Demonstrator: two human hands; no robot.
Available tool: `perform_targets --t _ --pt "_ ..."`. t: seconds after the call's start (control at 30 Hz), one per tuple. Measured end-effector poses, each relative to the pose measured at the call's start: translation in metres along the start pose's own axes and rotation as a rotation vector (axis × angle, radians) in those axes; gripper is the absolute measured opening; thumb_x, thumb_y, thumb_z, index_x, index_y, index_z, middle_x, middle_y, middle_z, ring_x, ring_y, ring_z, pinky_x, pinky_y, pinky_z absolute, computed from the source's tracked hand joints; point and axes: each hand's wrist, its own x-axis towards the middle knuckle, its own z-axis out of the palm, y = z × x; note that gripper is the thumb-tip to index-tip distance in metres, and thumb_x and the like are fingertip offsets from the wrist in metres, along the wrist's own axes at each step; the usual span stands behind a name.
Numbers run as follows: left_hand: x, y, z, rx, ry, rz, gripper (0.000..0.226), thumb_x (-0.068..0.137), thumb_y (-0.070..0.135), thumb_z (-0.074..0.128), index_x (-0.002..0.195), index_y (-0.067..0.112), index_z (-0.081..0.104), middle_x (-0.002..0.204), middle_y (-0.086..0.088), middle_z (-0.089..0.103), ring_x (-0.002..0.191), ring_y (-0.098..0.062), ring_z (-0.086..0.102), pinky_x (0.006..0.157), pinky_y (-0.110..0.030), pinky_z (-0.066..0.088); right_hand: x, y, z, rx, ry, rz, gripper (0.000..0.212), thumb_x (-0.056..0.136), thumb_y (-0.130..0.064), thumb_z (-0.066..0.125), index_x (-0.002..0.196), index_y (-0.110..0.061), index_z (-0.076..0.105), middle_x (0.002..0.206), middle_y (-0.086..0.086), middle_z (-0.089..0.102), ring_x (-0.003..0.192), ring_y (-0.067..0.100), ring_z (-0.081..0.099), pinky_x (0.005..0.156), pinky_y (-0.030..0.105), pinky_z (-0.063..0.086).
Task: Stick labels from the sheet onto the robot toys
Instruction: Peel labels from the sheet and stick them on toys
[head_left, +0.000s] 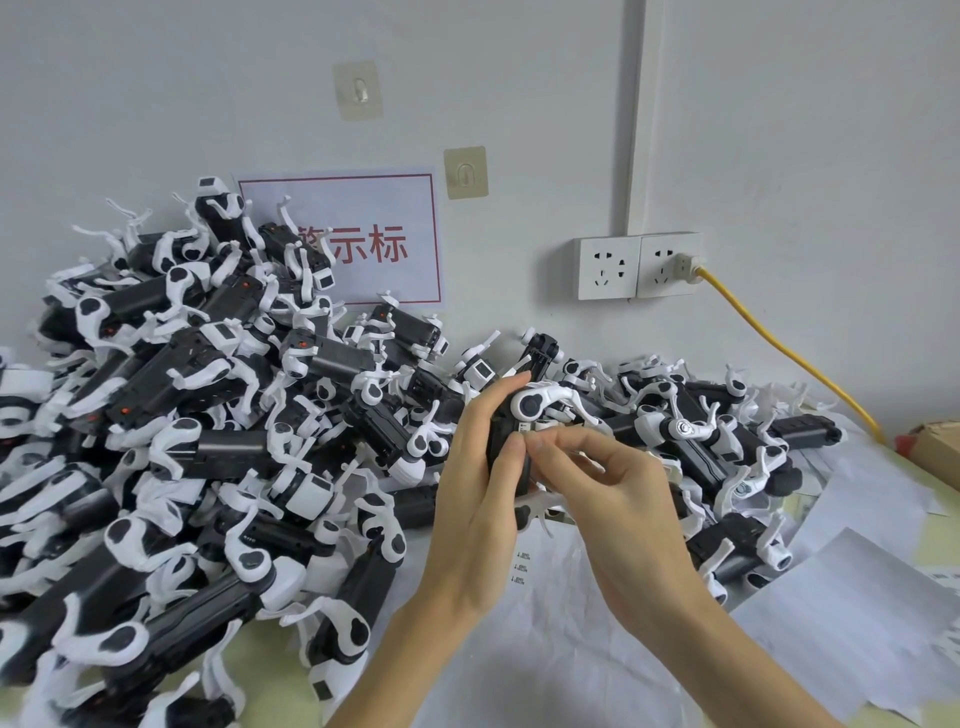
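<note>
Two hands work above the label sheet (524, 566): the left hand (475, 499) grips a black-and-white robot toy (519, 421) upright, while the right hand (602, 493) pinches at its side. Behind, toys are piled (208, 415) against the wall.

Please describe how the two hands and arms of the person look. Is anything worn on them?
Both forearms are bare as far as the frame shows: no sleeves, gloves, watch or bracelet. The left hand and the right hand carry no rings that can be seen. The fingers are slender, with short, unpainted nails.
</note>
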Motion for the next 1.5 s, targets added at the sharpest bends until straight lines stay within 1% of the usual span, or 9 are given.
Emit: perform_targets --t 0.23,0.5,0.7,0.8,0.87,0.93,1.0,1.17,1.5 --pt "-0.0004 -0.0012 0.0001 0.09 0.02 0.014 0.043 0.106 0.035 0.04 0.145 0.049 0.05 0.143 -0.013 0.062 0.139 -0.03 0.055 0.112 -0.052 0.049 0.0004 -0.0001 -0.0006 0.01 -0.003 0.01 0.012 0.095 -0.024 0.076 0.091 -0.013 0.08 0.086 0.012 0.078 0.095 0.042 0.072 0.093 0.068 0.052" --pt "-0.001 0.0006 0.0017 0.072 0.025 0.008 0.042 0.107 0.033 0.039 0.144 0.05 0.052 0.138 -0.017 0.063 0.133 -0.032 0.06 0.1 -0.047 0.058 -0.0006 -0.0015 -0.0006 0.045 -0.001 0.01 0.013 0.093 -0.024 0.078 0.09 -0.012 0.08 0.087 0.014 0.078 0.095 0.045 0.071 0.093 0.07 0.052" --pt "-0.0024 0.0008 0.0014 0.102 0.037 0.019 0.044 0.106 0.032 0.038 0.145 0.049 0.051 0.141 -0.012 0.062 0.135 -0.031 0.058 0.105 -0.05 0.054 -0.0012 -0.0009 -0.0009 0.047 -0.006 0.011 0.013 0.095 -0.023 0.077 0.089 -0.012 0.08 0.086 0.014 0.078 0.091 0.04 0.073 0.095 0.068 0.052" --pt "-0.0028 0.0005 0.0004 0.129 0.036 0.025 0.051 0.103 0.028 0.034 0.147 0.048 0.049 0.142 -0.014 0.061 0.136 -0.031 0.057 0.11 -0.053 0.049 -0.001 -0.0011 -0.0003 0.044 -0.008 0.017 0.014 0.093 -0.025 0.077 0.087 -0.013 0.079 0.083 0.014 0.077 0.083 0.037 0.074 0.093 0.064 0.052" --pt "-0.0029 0.001 0.0005 0.129 0.041 0.032 0.054 0.1 0.025 0.033 0.147 0.048 0.05 0.144 -0.01 0.059 0.135 -0.03 0.057 0.106 -0.047 0.054 -0.0005 -0.0006 -0.0006 0.039 -0.003 0.018 0.014 0.092 -0.026 0.078 0.087 -0.013 0.079 0.084 0.014 0.077 0.086 0.039 0.073 0.089 0.058 0.055" --pt "-0.0033 0.0025 0.0008 0.143 0.049 0.052 0.055 0.1 0.023 0.034 0.147 0.047 0.05 0.15 -0.001 0.056 0.138 -0.025 0.055 0.102 -0.039 0.056 -0.0006 -0.0003 -0.0011 0.033 -0.001 0.017 0.013 0.091 -0.027 0.078 0.087 -0.015 0.08 0.085 0.011 0.078 0.082 0.027 0.074 0.083 0.043 0.055" --pt "-0.0034 0.0038 0.0011 0.173 0.064 0.076 0.055 0.101 0.02 0.034 0.147 0.045 0.05 0.153 0.007 0.053 0.143 -0.021 0.051 0.11 -0.043 0.049 -0.0013 -0.0006 -0.0011 0.027 -0.005 0.018 0.012 0.091 -0.027 0.078 0.087 -0.016 0.08 0.085 0.01 0.078 0.079 0.019 0.073 0.08 0.037 0.054" --pt "-0.0037 0.0051 0.0031 0.221 0.101 0.089 0.05 0.105 0.021 0.037 0.148 0.043 0.049 0.152 0.012 0.053 0.145 -0.015 0.047 0.117 -0.045 0.041 -0.0012 0.0004 0.0 0.034 0.009 0.019 0.011 0.093 -0.024 0.078 0.089 -0.014 0.08 0.088 0.013 0.078 0.094 0.039 0.073 0.091 0.061 0.055" --pt "-0.0044 0.0018 0.0039 0.27 0.137 0.075 0.045 0.106 0.031 0.039 0.145 0.052 0.049 0.143 0.011 0.058 0.133 -0.016 0.057 0.105 -0.048 0.052 -0.002 -0.0002 0.0017 0.047 0.028 0.047 0.011 0.094 -0.022 0.077 0.091 -0.011 0.08 0.09 0.016 0.078 0.096 0.04 0.073 0.093 0.067 0.054"
